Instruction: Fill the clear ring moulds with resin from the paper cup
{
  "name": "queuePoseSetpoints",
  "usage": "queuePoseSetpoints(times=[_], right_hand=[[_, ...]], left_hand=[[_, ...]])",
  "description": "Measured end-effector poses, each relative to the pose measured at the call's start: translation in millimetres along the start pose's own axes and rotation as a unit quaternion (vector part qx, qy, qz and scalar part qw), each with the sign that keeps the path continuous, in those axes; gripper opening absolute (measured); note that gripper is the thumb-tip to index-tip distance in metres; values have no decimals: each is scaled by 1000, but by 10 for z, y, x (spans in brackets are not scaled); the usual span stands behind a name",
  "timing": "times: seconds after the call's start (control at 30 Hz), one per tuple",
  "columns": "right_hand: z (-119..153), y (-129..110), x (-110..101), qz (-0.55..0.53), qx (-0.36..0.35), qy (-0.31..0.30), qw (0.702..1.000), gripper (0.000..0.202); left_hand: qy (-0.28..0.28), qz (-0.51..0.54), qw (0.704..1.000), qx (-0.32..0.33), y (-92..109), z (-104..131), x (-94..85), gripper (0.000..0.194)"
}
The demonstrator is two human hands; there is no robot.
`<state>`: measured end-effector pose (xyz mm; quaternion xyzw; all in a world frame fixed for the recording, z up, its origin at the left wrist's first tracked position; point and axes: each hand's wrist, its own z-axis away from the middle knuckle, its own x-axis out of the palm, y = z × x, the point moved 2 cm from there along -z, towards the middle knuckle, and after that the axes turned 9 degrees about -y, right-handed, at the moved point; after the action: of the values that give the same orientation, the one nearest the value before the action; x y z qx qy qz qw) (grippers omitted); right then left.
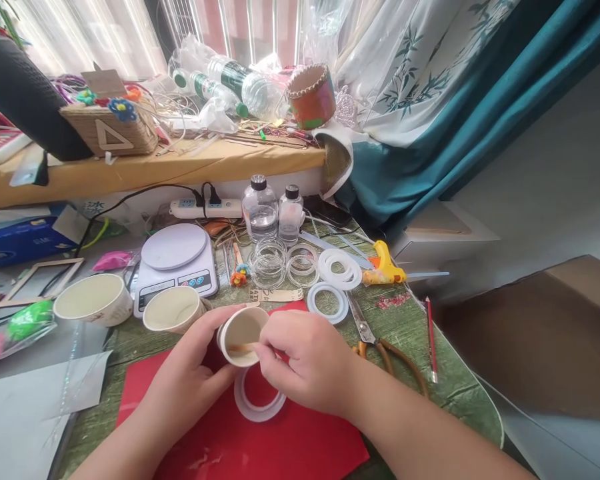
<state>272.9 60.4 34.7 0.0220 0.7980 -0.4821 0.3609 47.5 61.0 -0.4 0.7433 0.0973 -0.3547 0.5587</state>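
Note:
My left hand (197,369) is wrapped round a small paper cup (243,322), tilted so that its inside faces me. Pinched in my right hand (307,360) is a flat wooden stick (241,348), whose far end lies inside the cup. What liquid the cup holds, if any, is hard to make out. Below the cup, a white ring-shaped silicone mould (260,412) lies on a red sheet (280,450). Two wider paper cups, one nearer (173,310) and one farther left (94,301), stand beyond my left hand.
A kitchen scale (175,257), two clear bottles (261,213) with black caps, clear rings (267,263) and more white ring moulds (339,268) stand behind. Scissors (364,330), a yellow glue gun (385,267) and a red pencil (431,340) lie right. A cluttered ledge (205,160) runs along the back.

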Motion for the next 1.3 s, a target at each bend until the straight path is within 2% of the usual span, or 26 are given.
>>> queuePoseSetpoints(times=[0.1, 0.17, 0.27, 1.03, 1.3], right_hand=[[12, 10, -28, 23, 64, 44, 997, 34], [21, 12, -42, -8, 88, 23, 996, 35], [29, 3, -59, -43, 92, 11, 995, 35], [21, -15, -53, -51, 132, 16, 990, 36], [18, -20, -57, -52, 142, 21, 988, 36]], left_hand=[[3, -3, 1000, 1, 6, -5, 1, 43], [1, -1, 1000, -1, 5, -2, 4, 45], [-4, 1, 1000, -5, 3, 4, 9, 45], [-9, 1, 1000, -6, -16, 8, 10, 46], [-12, 11, 1000, -24, -4, 17, 3, 45]])
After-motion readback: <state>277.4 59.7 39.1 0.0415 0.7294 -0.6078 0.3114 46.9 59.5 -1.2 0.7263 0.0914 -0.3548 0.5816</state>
